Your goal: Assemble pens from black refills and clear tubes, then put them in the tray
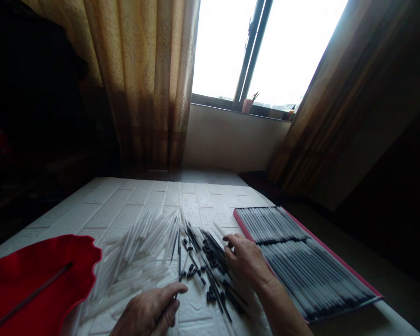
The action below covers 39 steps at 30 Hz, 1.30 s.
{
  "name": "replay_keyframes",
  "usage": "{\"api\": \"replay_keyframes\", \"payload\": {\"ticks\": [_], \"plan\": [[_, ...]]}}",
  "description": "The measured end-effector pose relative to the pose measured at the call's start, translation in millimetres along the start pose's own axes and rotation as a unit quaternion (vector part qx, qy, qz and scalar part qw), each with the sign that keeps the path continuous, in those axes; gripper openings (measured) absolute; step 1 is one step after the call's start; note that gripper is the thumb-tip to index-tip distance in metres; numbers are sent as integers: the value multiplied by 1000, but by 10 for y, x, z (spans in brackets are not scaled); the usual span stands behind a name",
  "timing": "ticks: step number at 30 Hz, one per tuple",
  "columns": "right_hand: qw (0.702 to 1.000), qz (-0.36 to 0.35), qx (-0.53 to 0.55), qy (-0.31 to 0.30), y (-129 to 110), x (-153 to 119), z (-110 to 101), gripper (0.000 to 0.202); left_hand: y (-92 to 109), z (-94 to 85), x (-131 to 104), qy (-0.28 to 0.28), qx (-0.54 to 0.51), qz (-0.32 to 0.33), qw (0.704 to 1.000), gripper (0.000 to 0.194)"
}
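Observation:
My left hand (150,310) is closed at the bottom centre, with thumb and forefinger pinched on a thin dark pen refill (179,256) that points away from me. My right hand (245,261) reaches over the right side of a pile of dark refills (213,252), fingers curled. A pale translucent tube (219,228) meets its fingertips and seems held there, though blur hides the exact grip. Small black caps (192,270) lie scattered between my hands. Left of them spreads a heap of clear plastic tubes (140,252).
A red scalloped tray (80,242) with a dark rod (31,296) in it stands at the left. To the right, a red-edged box (243,225) holds two rows of filled tubes. The white brick-patterned table (143,191) ends before a curtained window (224,51).

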State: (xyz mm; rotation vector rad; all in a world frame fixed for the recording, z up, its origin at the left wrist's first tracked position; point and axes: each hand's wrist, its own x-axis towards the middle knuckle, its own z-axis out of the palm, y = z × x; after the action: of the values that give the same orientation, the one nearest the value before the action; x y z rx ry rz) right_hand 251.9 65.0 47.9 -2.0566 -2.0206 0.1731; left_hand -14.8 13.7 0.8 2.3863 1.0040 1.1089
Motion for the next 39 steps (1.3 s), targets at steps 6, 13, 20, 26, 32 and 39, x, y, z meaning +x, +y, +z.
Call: {"api": "replay_keyframes", "payload": {"ticks": [6, 13, 20, 26, 32, 39], "plan": [[1000, -6, 2, 16, 6, 0, 50, 29, -56, -18, 43, -12, 16, 67, 998, 24], [999, -21, 4, 48, -17, 11, 14, 25, -67, -33, 33, -27, 26, 67, 997, 20], [984, -163, 72, 26, -273, -66, 64, 23, -82, -45, 53, -50, -2, 87, 995, 21], [986, -166, 20, 18, -335, -99, 104, 23, -109, 18, 10, -112, 51, 80, 989, 30], [991, -132, -6, 33, -215, -51, 100, 23, -100, 22, -21, -122, 113, 101, 981, 26], [990, -136, 6, 35, -314, -91, 101, 18, -174, 95, -46, -105, 96, 110, 984, 30]]}}
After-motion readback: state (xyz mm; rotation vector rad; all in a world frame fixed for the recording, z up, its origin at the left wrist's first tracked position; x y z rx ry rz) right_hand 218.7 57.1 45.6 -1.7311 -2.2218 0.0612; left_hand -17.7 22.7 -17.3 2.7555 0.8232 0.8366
